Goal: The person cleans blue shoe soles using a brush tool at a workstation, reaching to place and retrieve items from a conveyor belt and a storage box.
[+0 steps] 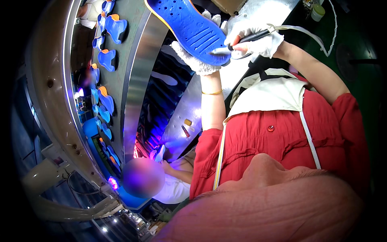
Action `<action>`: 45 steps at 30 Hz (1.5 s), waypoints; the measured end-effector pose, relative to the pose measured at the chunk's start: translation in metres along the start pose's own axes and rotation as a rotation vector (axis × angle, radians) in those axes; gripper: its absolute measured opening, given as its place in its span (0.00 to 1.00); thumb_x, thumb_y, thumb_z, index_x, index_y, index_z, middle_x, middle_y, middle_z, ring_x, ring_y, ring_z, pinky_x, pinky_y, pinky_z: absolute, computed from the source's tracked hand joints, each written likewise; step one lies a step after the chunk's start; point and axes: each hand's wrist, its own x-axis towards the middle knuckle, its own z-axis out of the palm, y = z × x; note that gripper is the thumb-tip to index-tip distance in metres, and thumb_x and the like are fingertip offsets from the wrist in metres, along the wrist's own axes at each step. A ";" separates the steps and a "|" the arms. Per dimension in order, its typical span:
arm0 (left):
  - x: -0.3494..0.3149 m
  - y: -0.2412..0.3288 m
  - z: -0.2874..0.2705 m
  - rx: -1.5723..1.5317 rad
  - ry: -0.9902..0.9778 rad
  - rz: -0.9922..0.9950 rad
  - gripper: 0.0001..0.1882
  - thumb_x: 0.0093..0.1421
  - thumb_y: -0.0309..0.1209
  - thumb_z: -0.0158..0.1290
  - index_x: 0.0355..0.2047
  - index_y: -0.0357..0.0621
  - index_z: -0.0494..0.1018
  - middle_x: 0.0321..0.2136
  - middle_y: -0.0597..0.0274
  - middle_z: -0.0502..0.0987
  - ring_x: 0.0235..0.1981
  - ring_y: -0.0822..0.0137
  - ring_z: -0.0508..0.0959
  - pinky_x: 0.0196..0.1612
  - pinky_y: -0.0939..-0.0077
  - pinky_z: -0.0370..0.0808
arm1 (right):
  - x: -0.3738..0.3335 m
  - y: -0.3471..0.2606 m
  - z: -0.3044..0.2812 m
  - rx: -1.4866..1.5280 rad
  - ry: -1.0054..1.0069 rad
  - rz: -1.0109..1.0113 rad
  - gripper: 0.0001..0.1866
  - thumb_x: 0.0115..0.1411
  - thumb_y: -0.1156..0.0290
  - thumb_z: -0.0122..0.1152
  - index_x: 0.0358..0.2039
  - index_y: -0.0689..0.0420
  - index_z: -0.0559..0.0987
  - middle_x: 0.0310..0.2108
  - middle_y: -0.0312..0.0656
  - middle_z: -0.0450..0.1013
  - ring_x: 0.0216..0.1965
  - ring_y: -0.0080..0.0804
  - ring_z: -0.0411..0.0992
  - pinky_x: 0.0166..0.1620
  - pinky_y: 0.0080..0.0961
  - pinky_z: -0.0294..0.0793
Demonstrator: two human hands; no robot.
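Note:
My left hand (197, 63), in a white knit glove, grips a blue shoe sole (189, 32) with an orange edge from below and behind. Some gloved fingertips show past the sole's far right side. The sole is tilted with its grooved, perforated face toward me. In my white-gloved right hand (262, 42) is a corded pen-shaped tool (254, 36) with a black handle. Its pale flat tip rests at or just over the sole's near end, close to the rim; whether it touches is hard to tell. Fingers of the right hand are wrapped round the handle.
Several blue-and-orange soles (115, 29) lie along a dark conveyor belt (125, 52) at left, bordered by a metal rail (139, 64). A metal table (177, 109) bears small items. A white-sleeved co-worker (175, 189) sits nearby. The tool's white cord (310, 32) loops right.

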 end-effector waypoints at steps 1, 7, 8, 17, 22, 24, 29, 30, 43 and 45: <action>0.002 0.000 -0.001 -0.006 -0.002 -0.008 0.46 0.59 0.64 0.46 0.68 0.46 0.53 0.63 0.44 0.60 0.64 0.39 0.59 0.66 0.40 0.54 | 0.000 0.000 0.000 -0.042 0.052 -0.050 0.05 0.57 0.76 0.66 0.34 0.60 0.79 0.31 0.39 0.76 0.31 0.23 0.75 0.36 0.20 0.75; 0.004 0.007 0.002 0.016 0.026 -0.049 0.47 0.58 0.65 0.46 0.68 0.47 0.53 0.63 0.44 0.60 0.63 0.42 0.62 0.66 0.39 0.55 | -0.017 -0.002 -0.001 -0.189 -0.087 0.078 0.06 0.54 0.75 0.67 0.32 0.61 0.79 0.31 0.40 0.77 0.30 0.24 0.76 0.35 0.21 0.76; 0.003 0.009 0.003 -0.002 0.019 -0.060 0.46 0.57 0.63 0.49 0.67 0.47 0.55 0.63 0.44 0.61 0.63 0.41 0.62 0.66 0.41 0.55 | -0.023 -0.003 0.002 -0.111 -0.102 0.184 0.06 0.55 0.75 0.67 0.32 0.60 0.79 0.31 0.39 0.77 0.30 0.24 0.76 0.34 0.21 0.76; 0.003 0.019 0.004 0.299 0.180 -0.034 0.44 0.59 0.63 0.45 0.66 0.45 0.56 0.60 0.42 0.64 0.59 0.40 0.67 0.63 0.41 0.61 | -0.002 -0.008 -0.002 -0.430 -0.103 -0.483 0.12 0.50 0.84 0.62 0.34 0.56 0.76 0.35 0.41 0.73 0.36 0.30 0.74 0.37 0.22 0.74; 0.010 0.027 0.005 0.463 0.353 -0.108 0.34 0.66 0.55 0.42 0.61 0.40 0.64 0.53 0.45 0.73 0.49 0.48 0.77 0.53 0.51 0.75 | 0.005 0.003 -0.001 -0.517 -0.198 -0.461 0.12 0.47 0.83 0.63 0.33 0.55 0.78 0.34 0.40 0.75 0.38 0.35 0.74 0.40 0.29 0.76; 0.015 0.032 0.006 0.479 0.395 -0.186 0.30 0.67 0.52 0.43 0.54 0.36 0.69 0.47 0.47 0.77 0.44 0.52 0.80 0.48 0.57 0.78 | 0.005 0.002 0.000 -0.520 -0.230 -0.385 0.11 0.46 0.83 0.63 0.32 0.56 0.79 0.34 0.40 0.76 0.38 0.35 0.74 0.41 0.30 0.76; 0.022 0.032 0.012 0.674 0.482 -0.408 0.24 0.65 0.47 0.50 0.45 0.36 0.76 0.37 0.52 0.81 0.35 0.61 0.81 0.41 0.69 0.80 | 0.014 -0.014 -0.011 -0.534 -0.289 -0.124 0.11 0.43 0.85 0.65 0.29 0.58 0.80 0.34 0.41 0.78 0.37 0.34 0.77 0.43 0.28 0.77; 0.022 0.030 0.013 0.752 0.513 -0.434 0.23 0.64 0.46 0.53 0.43 0.35 0.77 0.35 0.53 0.81 0.33 0.63 0.81 0.39 0.72 0.80 | 0.018 -0.017 -0.014 -0.530 -0.331 -0.123 0.11 0.42 0.85 0.65 0.29 0.59 0.80 0.33 0.41 0.78 0.37 0.34 0.77 0.43 0.28 0.77; 0.027 0.022 0.017 0.779 0.438 -0.714 0.24 0.61 0.46 0.57 0.48 0.39 0.77 0.39 0.55 0.81 0.35 0.65 0.81 0.40 0.76 0.79 | 0.014 -0.030 -0.037 -0.622 -0.237 0.239 0.08 0.44 0.82 0.69 0.26 0.58 0.81 0.30 0.41 0.78 0.33 0.29 0.77 0.39 0.24 0.79; 0.027 0.021 0.016 0.781 0.453 -0.725 0.24 0.61 0.46 0.57 0.48 0.39 0.77 0.39 0.55 0.81 0.35 0.65 0.81 0.40 0.76 0.79 | 0.016 -0.030 -0.040 -0.665 -0.172 0.307 0.08 0.43 0.82 0.68 0.26 0.58 0.81 0.30 0.41 0.78 0.33 0.30 0.77 0.38 0.23 0.78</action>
